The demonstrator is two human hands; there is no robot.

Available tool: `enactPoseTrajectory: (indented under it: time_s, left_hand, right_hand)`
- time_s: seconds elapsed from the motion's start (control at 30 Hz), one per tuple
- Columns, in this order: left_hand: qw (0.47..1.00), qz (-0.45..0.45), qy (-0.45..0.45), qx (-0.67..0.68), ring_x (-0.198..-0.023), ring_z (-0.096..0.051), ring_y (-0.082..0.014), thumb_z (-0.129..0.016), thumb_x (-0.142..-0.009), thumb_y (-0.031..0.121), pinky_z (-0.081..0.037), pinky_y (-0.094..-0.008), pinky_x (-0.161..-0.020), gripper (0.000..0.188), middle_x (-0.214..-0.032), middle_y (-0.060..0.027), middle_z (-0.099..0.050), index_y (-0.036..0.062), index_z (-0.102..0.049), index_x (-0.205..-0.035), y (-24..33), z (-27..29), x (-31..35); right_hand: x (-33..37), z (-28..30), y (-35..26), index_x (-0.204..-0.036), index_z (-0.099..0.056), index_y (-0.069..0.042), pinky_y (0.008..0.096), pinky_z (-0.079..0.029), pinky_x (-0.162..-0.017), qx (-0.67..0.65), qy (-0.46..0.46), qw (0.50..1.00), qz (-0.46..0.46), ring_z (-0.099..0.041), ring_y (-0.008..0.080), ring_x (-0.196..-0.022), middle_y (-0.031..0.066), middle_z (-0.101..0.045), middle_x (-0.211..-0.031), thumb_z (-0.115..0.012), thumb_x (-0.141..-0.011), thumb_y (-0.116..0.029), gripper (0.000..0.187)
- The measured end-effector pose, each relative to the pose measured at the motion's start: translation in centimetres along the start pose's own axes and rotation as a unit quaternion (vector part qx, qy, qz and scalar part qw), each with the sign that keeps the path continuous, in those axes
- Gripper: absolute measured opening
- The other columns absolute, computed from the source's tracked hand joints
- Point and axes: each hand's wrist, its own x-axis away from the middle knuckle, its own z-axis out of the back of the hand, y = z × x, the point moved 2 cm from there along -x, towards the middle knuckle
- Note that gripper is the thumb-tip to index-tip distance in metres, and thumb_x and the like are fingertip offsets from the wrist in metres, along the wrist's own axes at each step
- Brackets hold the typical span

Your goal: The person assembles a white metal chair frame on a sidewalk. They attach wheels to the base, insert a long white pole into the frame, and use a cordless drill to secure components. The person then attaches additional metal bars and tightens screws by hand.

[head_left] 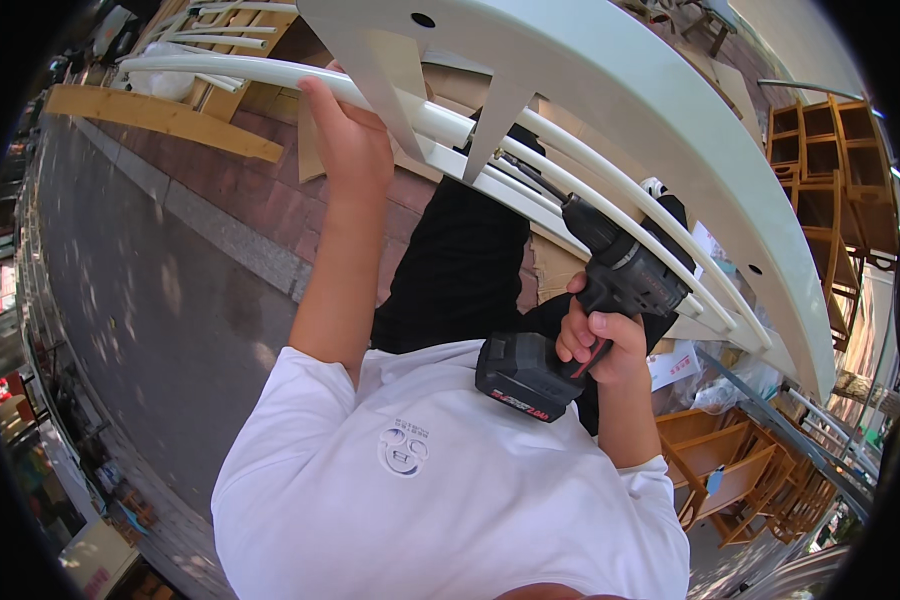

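Fingers (582, 338) around black cordless drill (580, 310)

An outdoor scene in bright daylight. A grey asphalt road (160, 300) with dappled shade runs along the left side, edged by a pale stone kerb (220, 230) and reddish brick paving (270, 140). A long bare wooden plank (160, 120) lies on the paving near the top left. Stacked open wooden shelf units (830, 160) stand at the upper right, and brown wooden chairs (730, 470) crowd the lower right.
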Motion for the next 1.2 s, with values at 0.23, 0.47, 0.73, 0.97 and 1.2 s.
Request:
enactPoseTrajectory:
  time_s: [0.23,0.47,0.73,0.97,1.2]
  left_hand:
    - [0.997,-0.002,0.060,0.056,-0.089,-0.059,-0.0171,-0.044,-0.107,0.046,-0.053,-0.0342,-0.081,0.037,-0.093,-0.0049,-0.054,0.0100,-0.049,-0.100,0.5,-0.4,-1.8]
    - [0.996,-0.027,0.069,0.050,-0.081,-0.058,-0.0164,-0.046,-0.105,0.040,-0.052,-0.0335,-0.074,0.033,-0.085,-0.0037,-0.053,0.0110,-0.048,-0.090,-0.1,-0.8,-2.3]
    - [0.996,-0.033,0.077,0.027,-0.081,-0.059,-0.0171,-0.043,-0.105,0.040,-0.052,-0.0339,-0.075,0.035,-0.086,-0.0050,-0.053,0.0098,-0.048,-0.089,0.1,-1.7,-1.9]
    - [0.996,-0.036,0.074,0.036,-0.080,-0.058,-0.0170,-0.043,-0.105,0.039,-0.052,-0.0340,-0.074,0.034,-0.085,-0.0052,-0.053,0.0094,-0.047,-0.088,-0.1,-1.2,-2.1]
    - [0.996,-0.025,0.080,0.029,-0.078,-0.057,-0.0159,-0.044,-0.105,0.038,-0.051,-0.0329,-0.072,0.033,-0.084,-0.0043,-0.052,0.0103,-0.047,-0.087,-0.1,-1.7,-1.7]
  right_hand:
    - [-0.2,0.2,0.1,-0.125,-0.051,-0.001,0.0389,-0.049,-0.056,-0.003,-0.022,1.000,-0.007,-0.052,0.0187,-0.051,0.0060,-0.049,-0.066,-0.068,-0.083,-0.017,0.048]
    - [-0.2,0.5,0.5,-0.120,-0.052,-0.004,0.0390,-0.050,-0.056,-0.002,-0.014,1.000,-0.009,-0.052,0.0184,-0.052,0.0054,-0.049,-0.065,-0.068,-0.082,-0.017,0.044]
    - [-0.1,0.7,0.8,-0.117,-0.053,-0.005,0.0387,-0.050,-0.057,-0.008,-0.020,1.000,-0.006,-0.053,0.0179,-0.052,0.0049,-0.049,-0.065,-0.068,-0.081,-0.016,0.041]
    - [-0.2,0.7,0.9,-0.118,-0.053,-0.005,0.0389,-0.050,-0.057,-0.016,-0.029,0.999,-0.006,-0.053,0.0181,-0.052,0.0051,-0.049,-0.066,-0.068,-0.082,-0.015,0.040]
    - [-0.3,0.6,0.8,-0.117,-0.054,-0.004,0.0390,-0.050,-0.057,-0.020,-0.030,0.999,-0.005,-0.054,0.0184,-0.053,0.0053,-0.050,-0.065,-0.068,-0.082,-0.015,0.040]
